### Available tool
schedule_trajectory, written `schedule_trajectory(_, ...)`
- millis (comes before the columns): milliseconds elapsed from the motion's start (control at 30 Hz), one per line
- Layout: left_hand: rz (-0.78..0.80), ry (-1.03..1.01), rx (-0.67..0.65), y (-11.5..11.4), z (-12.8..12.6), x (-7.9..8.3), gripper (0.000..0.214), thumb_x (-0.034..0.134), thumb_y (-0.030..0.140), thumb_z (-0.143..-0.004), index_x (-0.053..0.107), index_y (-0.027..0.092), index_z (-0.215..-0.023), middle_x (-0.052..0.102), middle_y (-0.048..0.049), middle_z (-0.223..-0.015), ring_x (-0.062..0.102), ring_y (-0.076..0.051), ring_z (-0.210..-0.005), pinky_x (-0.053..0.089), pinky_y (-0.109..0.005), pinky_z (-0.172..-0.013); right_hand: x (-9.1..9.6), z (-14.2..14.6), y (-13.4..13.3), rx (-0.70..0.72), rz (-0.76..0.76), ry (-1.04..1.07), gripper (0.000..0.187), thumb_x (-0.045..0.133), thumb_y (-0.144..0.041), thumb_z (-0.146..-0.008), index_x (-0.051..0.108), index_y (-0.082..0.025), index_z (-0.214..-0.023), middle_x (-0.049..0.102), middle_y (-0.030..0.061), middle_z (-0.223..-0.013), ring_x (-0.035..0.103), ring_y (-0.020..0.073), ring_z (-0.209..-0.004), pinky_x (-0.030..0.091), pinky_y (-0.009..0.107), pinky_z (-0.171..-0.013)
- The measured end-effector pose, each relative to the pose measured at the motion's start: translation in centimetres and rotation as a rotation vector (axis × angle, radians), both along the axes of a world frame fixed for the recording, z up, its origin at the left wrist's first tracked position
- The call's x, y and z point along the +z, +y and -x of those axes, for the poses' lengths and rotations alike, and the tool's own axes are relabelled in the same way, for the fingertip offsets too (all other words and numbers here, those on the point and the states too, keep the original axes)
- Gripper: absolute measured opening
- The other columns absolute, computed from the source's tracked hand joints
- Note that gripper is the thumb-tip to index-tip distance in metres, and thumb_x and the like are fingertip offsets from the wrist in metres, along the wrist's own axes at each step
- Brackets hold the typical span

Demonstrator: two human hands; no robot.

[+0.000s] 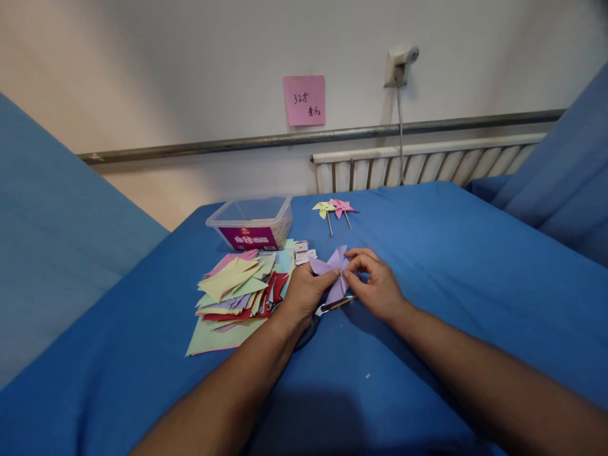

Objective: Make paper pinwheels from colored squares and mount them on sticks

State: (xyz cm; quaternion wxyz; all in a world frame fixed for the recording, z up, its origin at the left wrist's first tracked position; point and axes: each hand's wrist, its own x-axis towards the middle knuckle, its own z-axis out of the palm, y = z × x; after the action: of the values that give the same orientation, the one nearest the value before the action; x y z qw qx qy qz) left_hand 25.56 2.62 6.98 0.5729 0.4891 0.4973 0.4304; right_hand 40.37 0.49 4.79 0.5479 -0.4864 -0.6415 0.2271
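Note:
A purple paper pinwheel (336, 268) is held between both hands above the blue cloth. My left hand (304, 294) grips its left side with the thumb pressed on the middle. My right hand (375, 285) pinches the centre from the right, fingers curled. Under the hands lie scissors (332, 306), partly hidden. A yellow pinwheel (324, 209) and a pink pinwheel (342, 207), both on sticks, lie farther back on the table (427, 253).
A pile of coloured paper squares (237, 288) lies left of my hands. Behind it stands a clear plastic box (251, 221) with a purple label. A pink note (304, 99) hangs on the wall above a radiator (427, 164). Blue cushions flank both sides.

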Motion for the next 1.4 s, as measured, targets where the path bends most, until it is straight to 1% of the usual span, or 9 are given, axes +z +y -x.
schedule_trajectory(233,-0.021,0.073,0.007,0.3,0.2,-0.7,0.036,0.079,0.037,-0.057,0.068,0.011,-0.08,0.069,-0.0075,-0.075,0.059,-0.015,-0.062,0.043,-0.025,-0.057,-0.6,0.1,0.4,-0.011,0.026,0.029,0.006,0.059,-0.021,-0.076,0.058,-0.021,-0.07,0.06,0.0066,-0.106,0.061,0.0193,-0.094,0.05,0.033,-0.078)
schedule_trajectory(467,-0.03,0.086,0.028,0.0,0.1,-0.2,0.036,0.079,0.037,-0.057,0.068,0.011,-0.08,0.068,-0.007,-0.074,0.057,-0.015,-0.062,0.042,-0.024,-0.055,-0.5,0.1,0.2,-0.027,0.005,0.012,0.007,0.059,-0.021,-0.076,0.058,-0.021,-0.069,0.061,0.0063,-0.103,0.06,0.0198,-0.095,0.049,0.034,-0.082)
schedule_trajectory(633,-0.017,0.039,-0.004,-0.1,0.1,-0.1,0.035,0.079,0.036,-0.059,0.068,0.011,-0.081,0.069,-0.0075,-0.076,0.058,-0.015,-0.062,0.043,-0.024,-0.056,-0.1,0.0,0.0,-0.021,-0.021,-0.019,0.006,0.059,-0.021,-0.076,0.058,-0.021,-0.07,0.061,0.0065,-0.104,0.06,0.0202,-0.098,0.048,0.035,-0.084)
schedule_trajectory(800,-0.006,0.009,0.006,-0.2,0.0,0.1,0.034,0.08,0.034,-0.057,0.069,0.011,-0.079,0.068,-0.005,-0.072,0.058,-0.015,-0.06,0.044,-0.025,-0.058,-0.3,0.1,0.1,-0.033,0.018,-0.002,0.006,0.059,-0.021,-0.075,0.059,-0.021,-0.069,0.062,0.0063,-0.103,0.061,0.0198,-0.096,0.048,0.034,-0.083)
schedule_trajectory(1000,-0.032,0.042,0.01,-0.2,0.0,0.2,0.032,0.081,0.035,-0.056,0.069,0.012,-0.074,0.067,-0.0036,-0.069,0.057,-0.014,-0.059,0.042,-0.024,-0.057,-0.5,0.1,0.3,-0.036,0.028,-0.007,0.006,0.059,-0.022,-0.076,0.058,-0.021,-0.07,0.062,0.0062,-0.104,0.061,0.0197,-0.094,0.048,0.035,-0.082)
schedule_trajectory(1267,-0.085,0.069,0.002,-0.2,0.1,0.0,0.033,0.08,0.036,-0.057,0.069,0.012,-0.076,0.068,-0.0039,-0.072,0.057,-0.014,-0.062,0.043,-0.024,-0.058,-0.5,0.1,0.3,-0.035,0.054,0.023,0.006,0.058,-0.02,-0.075,0.057,-0.021,-0.069,0.061,0.0056,-0.102,0.061,0.0189,-0.093,0.049,0.033,-0.078)
schedule_trajectory(1400,-0.073,0.107,-0.005,-0.1,0.1,0.1,0.032,0.079,0.036,-0.059,0.069,0.012,-0.077,0.068,-0.0046,-0.073,0.056,-0.014,-0.062,0.042,-0.024,-0.057,-0.4,0.2,0.3,-0.044,0.056,0.001,0.006,0.057,-0.02,-0.075,0.057,-0.021,-0.068,0.062,0.0052,-0.101,0.061,0.0187,-0.09,0.048,0.033,-0.078)
